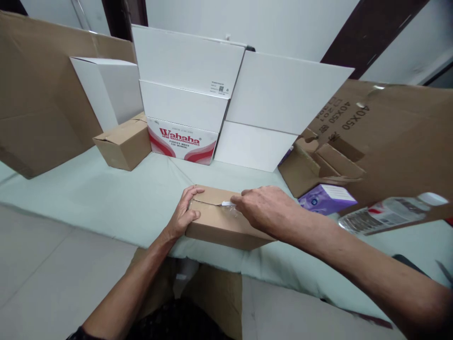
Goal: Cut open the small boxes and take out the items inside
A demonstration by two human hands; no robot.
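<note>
A closed brown cardboard box (219, 228) lies near the front edge of the cloth-covered table, a seam running along its top. My left hand (186, 212) grips the box's left end, thumb on the top face and fingers over the far corner. Closed round a slim white tool (227, 204), which looks like a utility knife, my right hand (260, 208) is over the right part of the top. The tool's tip lies at the seam, and most of its body is hidden by my fingers. To the left of it the seam shows as a dark gap; clear tape glints beside it.
White cartons (262, 89), one printed Wahaba, stand behind. A smaller brown box (123, 144) sits at left. On the right are an open cardboard box (300, 172), a purple box (327, 198) and a water bottle (389, 212). Large cardboard panels (399, 141) flank the table (141, 203).
</note>
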